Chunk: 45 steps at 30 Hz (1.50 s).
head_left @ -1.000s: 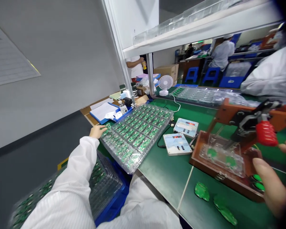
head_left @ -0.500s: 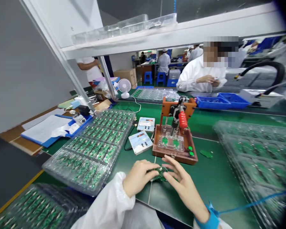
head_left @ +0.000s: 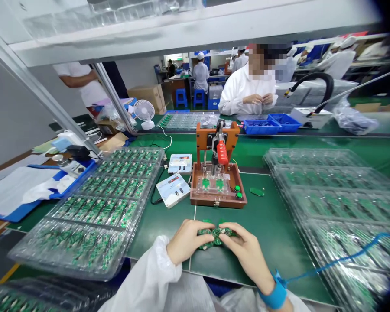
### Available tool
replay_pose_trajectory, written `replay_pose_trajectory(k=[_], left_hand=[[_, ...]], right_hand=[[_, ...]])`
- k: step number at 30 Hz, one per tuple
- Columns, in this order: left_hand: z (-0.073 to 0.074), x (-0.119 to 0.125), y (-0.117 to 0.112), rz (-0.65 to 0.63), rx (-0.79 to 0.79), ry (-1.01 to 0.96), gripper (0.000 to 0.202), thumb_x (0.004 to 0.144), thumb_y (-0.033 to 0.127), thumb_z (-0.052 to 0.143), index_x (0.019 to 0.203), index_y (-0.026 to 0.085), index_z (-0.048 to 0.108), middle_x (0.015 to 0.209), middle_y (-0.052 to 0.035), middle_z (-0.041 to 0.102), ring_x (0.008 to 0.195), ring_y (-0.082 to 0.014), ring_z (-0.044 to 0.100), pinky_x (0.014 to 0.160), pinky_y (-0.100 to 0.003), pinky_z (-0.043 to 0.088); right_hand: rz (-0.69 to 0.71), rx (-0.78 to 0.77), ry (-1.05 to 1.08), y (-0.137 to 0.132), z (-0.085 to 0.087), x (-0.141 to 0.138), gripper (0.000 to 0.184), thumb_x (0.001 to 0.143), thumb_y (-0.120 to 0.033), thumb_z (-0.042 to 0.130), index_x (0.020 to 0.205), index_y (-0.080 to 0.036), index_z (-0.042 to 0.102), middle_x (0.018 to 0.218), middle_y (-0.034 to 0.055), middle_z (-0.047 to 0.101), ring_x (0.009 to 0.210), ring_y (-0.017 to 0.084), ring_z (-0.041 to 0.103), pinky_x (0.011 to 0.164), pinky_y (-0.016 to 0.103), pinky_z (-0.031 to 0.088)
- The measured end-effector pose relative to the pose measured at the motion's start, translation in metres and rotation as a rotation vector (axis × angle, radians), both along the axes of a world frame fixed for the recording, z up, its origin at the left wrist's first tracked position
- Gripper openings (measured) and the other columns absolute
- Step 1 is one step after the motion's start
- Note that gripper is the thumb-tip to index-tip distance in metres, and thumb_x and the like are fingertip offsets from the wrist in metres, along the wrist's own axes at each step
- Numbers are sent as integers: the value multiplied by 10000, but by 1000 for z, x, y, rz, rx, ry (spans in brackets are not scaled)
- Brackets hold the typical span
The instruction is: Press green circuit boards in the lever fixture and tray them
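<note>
Green circuit boards (head_left: 214, 237) are held low over the green bench mat, between my two hands. My left hand (head_left: 191, 239) pinches their left end between thumb and fingers. My right hand (head_left: 245, 245) grips the right end in the same way; a blue wrist strap (head_left: 274, 292) circles that wrist. My fingers partly hide the boards, so I cannot tell how many there are. Just beyond stands a brown test fixture (head_left: 219, 197) with a red-handled toggle clamp (head_left: 221, 152) and two green boards under its clear plate. A loose green board piece (head_left: 257, 191) lies right of it.
A clear tray of boards (head_left: 117, 190) lies at left, and stacked clear trays (head_left: 331, 195) stand at right. Two white meter boxes (head_left: 173, 190) sit beside the fixture. Blue bins (head_left: 261, 126), a small fan (head_left: 144, 113) and a co-worker (head_left: 247, 93) are across the bench. A shelf (head_left: 182, 30) spans overhead.
My right hand has closed from spread fingers onto the boards. My left hand keeps its hold. The view has turned to the right, so the bench objects appear further left.
</note>
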<state>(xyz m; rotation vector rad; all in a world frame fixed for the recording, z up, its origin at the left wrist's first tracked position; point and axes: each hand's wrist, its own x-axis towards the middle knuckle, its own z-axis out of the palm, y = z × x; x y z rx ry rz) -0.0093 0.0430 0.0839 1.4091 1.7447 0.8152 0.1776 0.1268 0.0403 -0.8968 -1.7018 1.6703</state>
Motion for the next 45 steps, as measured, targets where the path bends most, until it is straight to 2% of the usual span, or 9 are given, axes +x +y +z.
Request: replay_pose_trajectory(k=[7, 12, 18, 26, 32, 36, 40, 42, 45], left_hand=[[-15, -27, 8, 75, 257, 511, 159, 953, 170, 646, 1054, 171, 770, 1007, -56, 776, 959, -256, 696, 880, -394, 567], [-40, -20, 17, 12, 379, 686, 139, 938, 138, 648, 1044, 143, 739, 956, -69, 731, 906, -248, 652, 815, -397, 594], [-43, -11, 9, 24, 338, 528, 464, 825, 449, 803, 1178, 162, 715, 1117, -101, 722, 1030, -280, 650, 919, -465, 592], [-35, -8, -17, -365, 180, 602, 694, 982, 580, 538, 1567, 244, 375, 1659, -117, 300, 1550, -344, 233, 1208, -638, 329], [-45, 26, -17, -192, 150, 655, 731, 993, 547, 534, 1576, 156, 329, 1666, -194, 235, 1551, -371, 212, 1201, -665, 311], [-38, 26, -10, -92, 294, 600, 577, 1011, 476, 532, 1504, 197, 418, 1615, -179, 370, 1511, -377, 316, 1156, -666, 355], [-31, 6, 3, 114, 492, 411, 168, 1022, 336, 515, 953, 197, 579, 1012, -70, 687, 956, -208, 660, 841, -353, 537], [-35, -4, 9, 243, 608, 362, 332, 1005, 277, 525, 698, 210, 419, 668, 25, 522, 598, -120, 517, 593, -246, 426], [-46, -9, 12, 353, 768, 349, 492, 979, 205, 542, 609, 205, 219, 537, 69, 281, 459, -85, 301, 490, -248, 274]], right_hand=[[-181, 686, -173, 43, -6, 31, 161, 970, -342, 616, 1024, -250, 736, 1096, 71, 730, 1039, 240, 701, 914, 371, 601], [20, 1033, -310, 53, -12, 32, 246, 1008, -169, 463, 1079, -245, 687, 1141, 75, 704, 1089, 235, 677, 931, 383, 597], [203, 932, -285, 44, -15, 27, 423, 869, -12, 436, 1115, -254, 681, 1212, 68, 678, 1195, 227, 632, 1020, 412, 576], [309, 658, -297, 46, -20, 45, 792, 665, -2, 429, 1374, -314, 597, 1476, 17, 564, 1472, 259, 423, 1246, 610, 314], [157, 622, -238, 45, -15, 49, 725, 713, -42, 445, 1367, -317, 595, 1486, 20, 557, 1445, 260, 458, 1217, 589, 372], [-47, 669, -124, 49, 6, 33, 527, 862, -86, 454, 1301, -312, 636, 1378, 27, 639, 1340, 233, 560, 1172, 499, 447], [-223, 669, 29, 57, 54, -4, 332, 978, -211, 528, 1276, -298, 644, 1328, 53, 657, 1257, 231, 614, 1099, 434, 515], [-275, 712, 120, 63, 82, -25, 337, 1001, -259, 535, 1328, -291, 611, 1375, 74, 620, 1269, 242, 608, 1076, 433, 536], [-298, 910, 221, 74, 119, -53, 429, 1025, -308, 502, 1454, -291, 501, 1484, 90, 533, 1367, 271, 532, 1091, 478, 534]])
